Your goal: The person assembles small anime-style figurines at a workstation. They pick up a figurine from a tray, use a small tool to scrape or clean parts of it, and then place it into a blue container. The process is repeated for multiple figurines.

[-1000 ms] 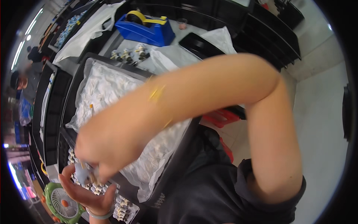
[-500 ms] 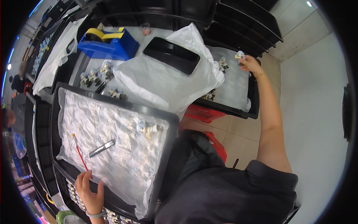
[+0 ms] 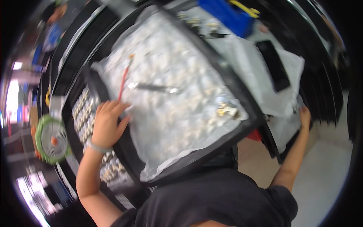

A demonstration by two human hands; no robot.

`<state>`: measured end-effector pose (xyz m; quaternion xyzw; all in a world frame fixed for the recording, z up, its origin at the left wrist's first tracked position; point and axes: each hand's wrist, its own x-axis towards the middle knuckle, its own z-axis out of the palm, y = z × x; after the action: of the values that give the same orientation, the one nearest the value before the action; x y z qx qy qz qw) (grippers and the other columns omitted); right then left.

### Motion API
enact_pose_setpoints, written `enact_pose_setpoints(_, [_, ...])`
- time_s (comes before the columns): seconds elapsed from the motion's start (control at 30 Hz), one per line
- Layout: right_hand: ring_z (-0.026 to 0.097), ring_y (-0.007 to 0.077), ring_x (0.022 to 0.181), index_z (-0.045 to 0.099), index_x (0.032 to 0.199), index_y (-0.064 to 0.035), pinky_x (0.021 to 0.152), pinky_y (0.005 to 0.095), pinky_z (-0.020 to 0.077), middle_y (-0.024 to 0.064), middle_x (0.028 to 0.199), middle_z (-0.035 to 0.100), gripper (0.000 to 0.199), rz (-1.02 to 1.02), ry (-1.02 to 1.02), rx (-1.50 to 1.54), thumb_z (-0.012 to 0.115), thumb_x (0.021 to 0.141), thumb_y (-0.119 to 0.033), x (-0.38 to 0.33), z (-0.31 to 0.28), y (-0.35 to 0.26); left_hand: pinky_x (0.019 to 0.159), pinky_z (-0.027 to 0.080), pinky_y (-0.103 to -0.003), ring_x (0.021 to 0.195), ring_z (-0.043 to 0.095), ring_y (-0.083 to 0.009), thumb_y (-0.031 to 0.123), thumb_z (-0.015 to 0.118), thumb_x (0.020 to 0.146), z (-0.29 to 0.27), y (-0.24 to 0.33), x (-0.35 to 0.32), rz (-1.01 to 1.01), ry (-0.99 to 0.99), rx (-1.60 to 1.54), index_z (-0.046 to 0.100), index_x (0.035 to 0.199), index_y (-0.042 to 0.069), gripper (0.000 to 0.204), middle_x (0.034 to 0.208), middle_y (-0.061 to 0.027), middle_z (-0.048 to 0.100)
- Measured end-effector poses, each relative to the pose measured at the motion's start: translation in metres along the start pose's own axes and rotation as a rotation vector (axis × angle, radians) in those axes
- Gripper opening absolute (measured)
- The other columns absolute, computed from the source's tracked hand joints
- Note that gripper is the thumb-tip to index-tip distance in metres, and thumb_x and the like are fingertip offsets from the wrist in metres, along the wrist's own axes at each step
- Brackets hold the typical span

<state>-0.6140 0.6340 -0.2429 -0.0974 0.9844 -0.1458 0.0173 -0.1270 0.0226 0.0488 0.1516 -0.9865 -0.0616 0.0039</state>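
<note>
A wide black tray (image 3: pixel 242 85) lined with crumpled white paper (image 3: pixel 177 125) lies in front of me. My left hand (image 3: pixel 107 125) rests over its left edge, fingers stretched and thumb apart, at the lower end of a thin brush with a red handle (image 3: pixel 123 83). Beside the brush lies a slim dark and silver tool (image 3: pixel 153 87). One small figurine (image 3: pixel 227 109) with blue and yellow parts lies near the tray's right corner. Far to the right, my right hand (image 3: pixel 305 117) reaches to a smaller paper-lined tray (image 3: pixel 281 130); blur hides its fingers and anything in them.
A black phone (image 3: pixel 273 66) lies on white paper (image 3: pixel 294 68) beyond the tray. A blue tape dispenser (image 3: pixel 228 17) stands by several figurines (image 3: pixel 213 28). Rows of figurines (image 3: pixel 85 109) sit lower left, near a green fan (image 3: pixel 53 140). Black trays (image 3: pixel 323 87) stand at right; another person (image 3: pixel 55 15) is upper left.
The view has swung round, so the big tray appears turned and more central. My right hand, which held up a figurine, is now by the small tray, and that figurine no longer shows.
</note>
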Motion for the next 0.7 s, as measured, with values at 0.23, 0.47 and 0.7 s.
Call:
enact_pose_setpoints(0.23, [0.054, 0.0071, 0.083, 0.058, 0.103, -0.0030, 0.073, 0.0193, 0.0427, 0.0023, 0.095, 0.058, 0.023, -0.351, 0.175, 0.645, 0.055, 0.088, -0.020, -0.046, -0.170, -0.282, 0.073, 0.040, -0.037, 0.079, 0.054, -0.0277, 0.008, 0.062, 0.070, 0.012, 0.008, 0.011, 0.125, -0.081, -0.206, 0.060, 0.088, 0.006, 0.017, 0.084, -0.0087, 0.058])
enact_pose_setpoints(0.47, [0.059, 0.0153, 0.070, 0.059, 0.088, -0.0021, 0.067, 0.0267, 0.0459, 0.0093, 0.077, 0.062, 0.019, -1.303, -0.278, 0.612, 0.062, 0.076, -0.016, -0.127, -0.190, -0.564, 0.069, 0.044, -0.039, 0.077, 0.057, -0.0304, 0.026, 0.058, 0.080, 0.069, 0.110, 0.100, 0.272, -0.015, -0.425, 0.058, 0.090, 0.002, 0.026, 0.081, -0.0137, 0.059])
enact_pose_setpoints(0.7, [0.061, 0.0293, 0.077, 0.062, 0.079, -0.0099, 0.070, 0.0392, 0.0473, 0.0112, 0.077, 0.063, 0.020, -1.510, -0.290, 0.296, 0.059, 0.073, -0.029, -0.166, -0.150, -0.661, 0.068, 0.046, -0.035, 0.076, 0.059, -0.0285, 0.019, 0.058, 0.082, 0.063, 0.120, 0.106, 0.230, -0.129, -0.589, 0.053, 0.101, -0.001, 0.028, 0.085, -0.0168, 0.060])
